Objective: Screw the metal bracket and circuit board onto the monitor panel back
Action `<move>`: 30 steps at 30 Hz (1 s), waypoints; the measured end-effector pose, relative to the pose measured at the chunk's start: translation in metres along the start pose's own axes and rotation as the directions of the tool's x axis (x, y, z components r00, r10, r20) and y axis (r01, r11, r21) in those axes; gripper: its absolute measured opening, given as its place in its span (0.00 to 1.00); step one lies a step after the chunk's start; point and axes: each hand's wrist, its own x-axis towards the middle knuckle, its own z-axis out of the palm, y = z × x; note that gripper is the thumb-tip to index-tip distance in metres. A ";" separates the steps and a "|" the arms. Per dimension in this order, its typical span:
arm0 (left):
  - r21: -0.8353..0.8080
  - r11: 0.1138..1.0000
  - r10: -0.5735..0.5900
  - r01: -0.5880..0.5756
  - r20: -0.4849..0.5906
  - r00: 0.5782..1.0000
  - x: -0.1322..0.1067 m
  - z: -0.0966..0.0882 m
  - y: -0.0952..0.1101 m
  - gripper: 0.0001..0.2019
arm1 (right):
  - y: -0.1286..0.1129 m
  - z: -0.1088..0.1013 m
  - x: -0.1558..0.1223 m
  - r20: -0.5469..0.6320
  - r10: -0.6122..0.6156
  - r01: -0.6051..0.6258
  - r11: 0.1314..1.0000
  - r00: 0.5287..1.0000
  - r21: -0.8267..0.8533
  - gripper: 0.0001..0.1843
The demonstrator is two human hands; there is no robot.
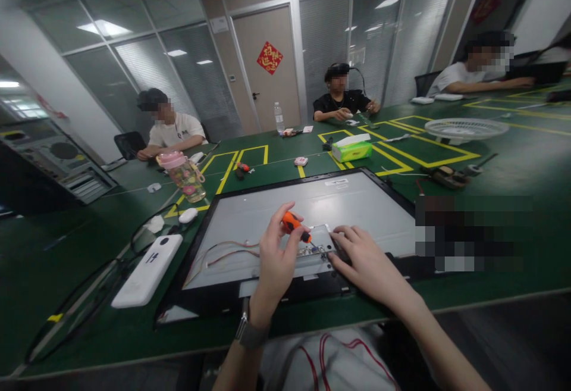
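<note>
A large flat display panel [357,191] with a black frame and a pale grey back lies on the table in front of me. My left hand [277,251] is closed around an orange and black screwdriver [292,223], its tip angled down to the right at a small circuit board [314,250] on the panel. Thin coloured wires [223,248] run left from near the board. My right hand [363,257] rests beside the board, fingers spread, with thumb and fingertips touching the panel around it. Whether it pinches any small part cannot be made out.
Left of the panel lie a white power bank [149,269] and black cables [84,296]; a pink-lidded bottle [184,177] stands behind. A green tissue pack [352,148] and a white round grille [466,129] sit beyond. Several people sit around the green table [89,230].
</note>
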 end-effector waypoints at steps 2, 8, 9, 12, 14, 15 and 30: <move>0.058 0.997 0.039 -0.041 0.024 0.999 0.003 0.001 0.002 0.17 | -0.001 -0.001 0.000 0.004 0.007 -0.007 1.000 1.000 -0.002 0.14; 0.203 0.967 0.127 -0.155 0.144 0.981 0.016 0.005 0.017 0.17 | -0.002 0.000 0.000 0.037 0.007 -0.006 1.000 0.999 -0.010 0.15; 0.216 0.961 0.133 -0.173 0.189 0.973 0.019 0.005 0.020 0.18 | -0.002 0.000 0.000 0.039 0.005 -0.005 1.000 0.999 -0.012 0.15; 0.237 0.934 0.184 -0.267 0.322 0.929 0.028 0.009 0.029 0.18 | -0.001 0.002 0.000 0.040 0.002 -0.001 1.000 0.999 -0.022 0.16; 0.223 0.924 0.214 -0.312 0.376 0.902 0.032 0.012 0.031 0.18 | 0.000 0.002 0.000 0.039 0.000 0.001 1.000 0.999 -0.028 0.16; 0.214 0.923 0.225 -0.320 0.376 0.899 0.033 0.014 0.030 0.17 | 0.001 0.002 0.001 0.037 -0.001 0.002 1.000 0.999 -0.029 0.16; -0.049 0.983 0.184 -0.178 0.136 0.974 0.022 0.014 0.018 0.15 | 0.002 0.003 0.000 -0.007 -0.017 0.017 1.000 1.000 -0.013 0.13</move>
